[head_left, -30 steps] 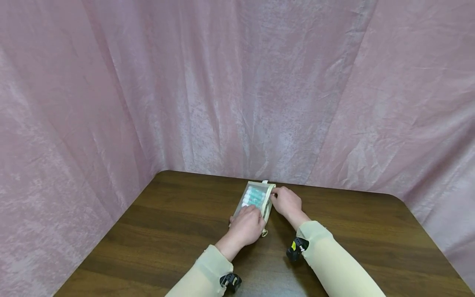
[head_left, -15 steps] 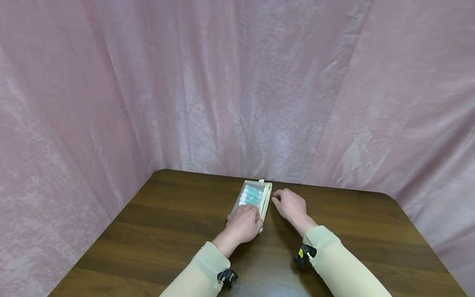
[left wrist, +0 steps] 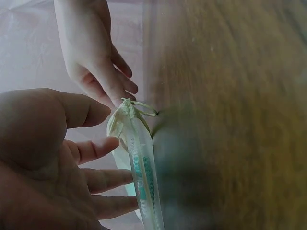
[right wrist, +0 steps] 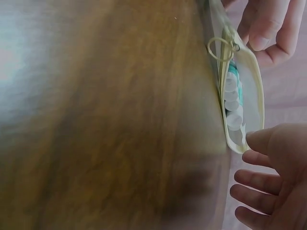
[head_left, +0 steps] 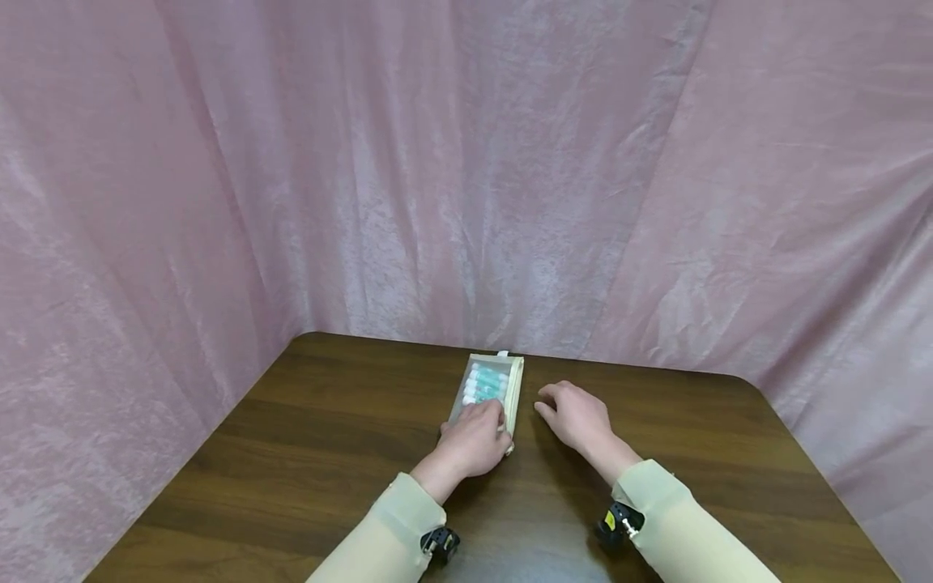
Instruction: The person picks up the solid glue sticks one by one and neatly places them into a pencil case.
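Note:
A see-through pouch (head_left: pixel 516 382) with a cream zip edge lies flat near the table's far edge. Inside show several small white-and-teal cylinders (head_left: pixel 486 382), their round white ends visible through the gaping side in the right wrist view. A cream ring (right wrist: pixel 219 49) hangs at one end of that opening. My left hand (head_left: pixel 470 441) rests over the pouch's near part, covering it; the left wrist view shows its fingers (left wrist: pixel 108 179) mostly straight against the pouch. To the right of the pouch my right hand (head_left: pixel 576 414) hovers, fingers loosely bent, holding nothing.
The brown wooden table (head_left: pixel 328 429) spreads out around both hands. Pink curtains (head_left: pixel 466 178) hang behind its far edge and along the left side. Black wrist cameras (head_left: pixel 440 544) sit at both cream sleeves.
My right hand has let go of the pouch's zip edge and drawn away to the right and nearer. The gaping side has settled flatter. My left hand stays on the pouch.

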Motion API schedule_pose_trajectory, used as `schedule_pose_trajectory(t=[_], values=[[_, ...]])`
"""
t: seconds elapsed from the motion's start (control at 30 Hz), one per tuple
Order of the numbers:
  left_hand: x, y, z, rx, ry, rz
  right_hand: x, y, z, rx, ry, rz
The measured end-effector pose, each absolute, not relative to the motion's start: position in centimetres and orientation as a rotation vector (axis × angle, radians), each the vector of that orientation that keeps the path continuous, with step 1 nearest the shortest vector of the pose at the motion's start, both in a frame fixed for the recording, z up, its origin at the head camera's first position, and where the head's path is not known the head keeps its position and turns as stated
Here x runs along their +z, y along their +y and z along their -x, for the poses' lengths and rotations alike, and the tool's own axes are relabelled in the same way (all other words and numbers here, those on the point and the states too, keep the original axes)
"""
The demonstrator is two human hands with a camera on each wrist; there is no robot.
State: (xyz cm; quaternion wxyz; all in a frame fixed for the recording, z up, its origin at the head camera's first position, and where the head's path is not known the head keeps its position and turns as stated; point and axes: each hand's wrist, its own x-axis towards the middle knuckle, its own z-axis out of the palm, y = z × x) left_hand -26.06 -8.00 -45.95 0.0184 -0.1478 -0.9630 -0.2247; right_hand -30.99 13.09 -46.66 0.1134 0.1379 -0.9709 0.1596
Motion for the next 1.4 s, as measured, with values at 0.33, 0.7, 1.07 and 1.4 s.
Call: schedule_pose_trajectory(t=[0.33, 0.7, 1.07, 1.4], values=[[-45.7, -8.4, 25.9, -0.636, -3.011, 0.459, -46.4, 13.6, 28.7, 0.479, -2.822, -0.475], [-45.5, -8.9, 25.4, -0.560, -3.050, 0.562, -46.1, 13.8, 26.8, 0.561, -2.806, -0.541], [-45.7, -10.0, 25.0, -0.434, -3.107, 0.714, -46.4, 14.8, 25.1, 0.601, -2.842, -0.544], [-47.9, -10.5, 25.8, -0.381, -3.102, 0.844, -46.9, 15.6, 23.7, 0.590, -2.799, -0.608]])
